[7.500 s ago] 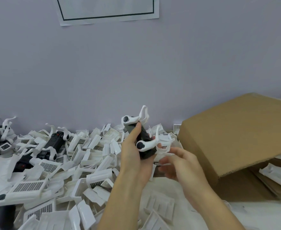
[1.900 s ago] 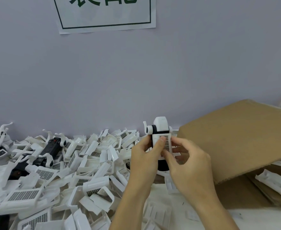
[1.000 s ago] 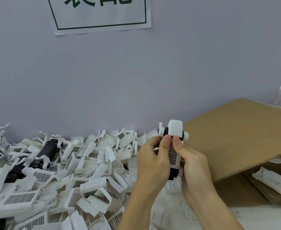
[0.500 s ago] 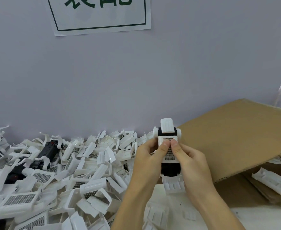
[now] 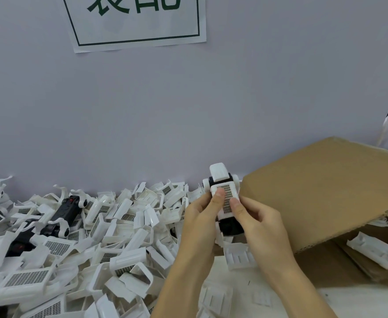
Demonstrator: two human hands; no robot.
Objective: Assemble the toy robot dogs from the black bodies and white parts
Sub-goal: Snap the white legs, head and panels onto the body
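I hold a toy robot dog (image 5: pixel 224 191) upright in front of me, a black body with a white grilled cover on its top side and a white head piece at the upper end. My left hand (image 5: pixel 201 222) grips its left side, thumb pressing on the grille. My right hand (image 5: pixel 260 222) grips its right side, thumb on the grille as well. The dog's lower black end shows between my palms. A pile of loose white covers (image 5: pixel 124 235) spreads over the table to the left, with a bare black body with white legs (image 5: pixel 65 211) lying in it.
An open cardboard box (image 5: pixel 326 191) stands at the right, its flap leaning over white parts (image 5: pixel 371 249) inside. More white pieces (image 5: pixel 238 255) lie on the table below my hands. The wall behind carries a paper sign (image 5: pixel 138 19).
Over the last second the dog moved slightly left and lower with both hands. Both thumbs stay pressed on the grilled white cover, which was absent from the black body several seconds ago.
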